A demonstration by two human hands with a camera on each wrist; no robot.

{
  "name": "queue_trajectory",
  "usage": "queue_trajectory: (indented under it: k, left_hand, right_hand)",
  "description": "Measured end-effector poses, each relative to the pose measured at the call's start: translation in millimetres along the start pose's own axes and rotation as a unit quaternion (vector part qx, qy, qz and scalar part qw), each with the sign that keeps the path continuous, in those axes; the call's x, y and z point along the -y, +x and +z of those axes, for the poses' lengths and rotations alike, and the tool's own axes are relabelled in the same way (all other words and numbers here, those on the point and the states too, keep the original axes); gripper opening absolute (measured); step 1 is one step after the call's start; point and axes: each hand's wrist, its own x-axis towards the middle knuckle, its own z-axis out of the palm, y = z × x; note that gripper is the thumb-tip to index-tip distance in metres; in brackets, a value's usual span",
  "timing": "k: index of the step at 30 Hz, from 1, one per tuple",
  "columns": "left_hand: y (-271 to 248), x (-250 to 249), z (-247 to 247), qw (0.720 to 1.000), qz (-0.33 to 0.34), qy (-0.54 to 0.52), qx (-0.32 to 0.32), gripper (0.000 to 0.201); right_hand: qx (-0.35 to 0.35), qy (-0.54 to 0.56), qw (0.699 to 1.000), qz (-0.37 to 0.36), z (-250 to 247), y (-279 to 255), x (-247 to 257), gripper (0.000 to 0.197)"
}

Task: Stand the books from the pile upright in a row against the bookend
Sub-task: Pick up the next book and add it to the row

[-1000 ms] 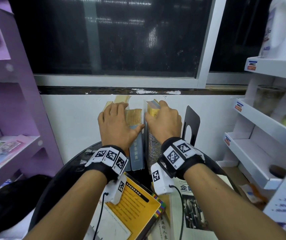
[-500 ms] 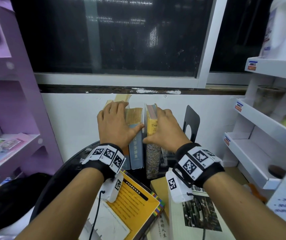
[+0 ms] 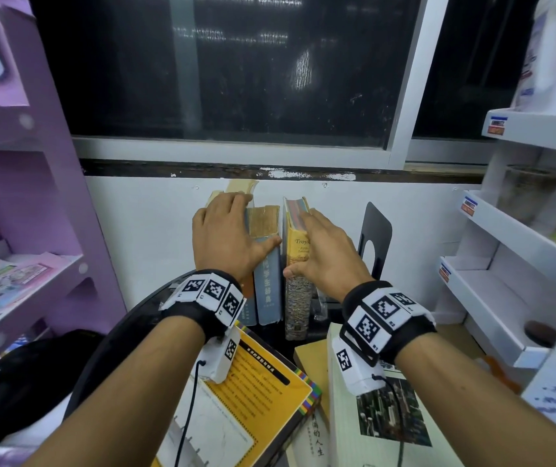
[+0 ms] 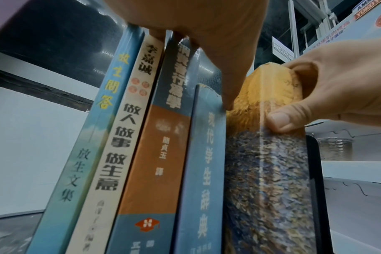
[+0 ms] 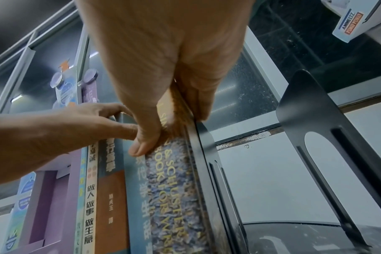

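At the near edge of the tabletop (image 3: 111, 348), the pile (image 3: 269, 399) lies flat, cut off by the frame and partly hidden by both forearms. Farther back, the right hand (image 3: 323, 254) pinches the yellow book (image 3: 298, 264) upright, thumb on its spine, fingers (image 3: 310, 219) over its top. The left hand (image 3: 226, 237) lies flat on the row (image 4: 141, 137), fingers together. At the far edge stands the bookend (image 3: 376, 237); a second (image 5: 209, 154) touches the yellow book.

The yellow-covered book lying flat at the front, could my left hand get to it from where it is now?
Probably yes. The left hand only rests on the upright books, and the yellow-covered book lies uncovered right below that wrist, nothing between them.
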Motion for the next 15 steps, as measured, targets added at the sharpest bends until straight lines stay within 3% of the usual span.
queue_trajectory:
  k: [10,15]
  left_hand:
    - [1.5,-3.2,7.2,1.000,-0.017,-0.006,-0.024,0.070]
    - [1.4,-3.7,8.7,1.000,-0.018,-0.008,-0.024,0.072]
  right_hand:
    - [-0.006,-0.012,1.000,-0.018,2.0,19.9,-3.1,0.081]
    - [0.003,0.002,1.000,-0.022,-0.6,27.2,-3.4,0.085]
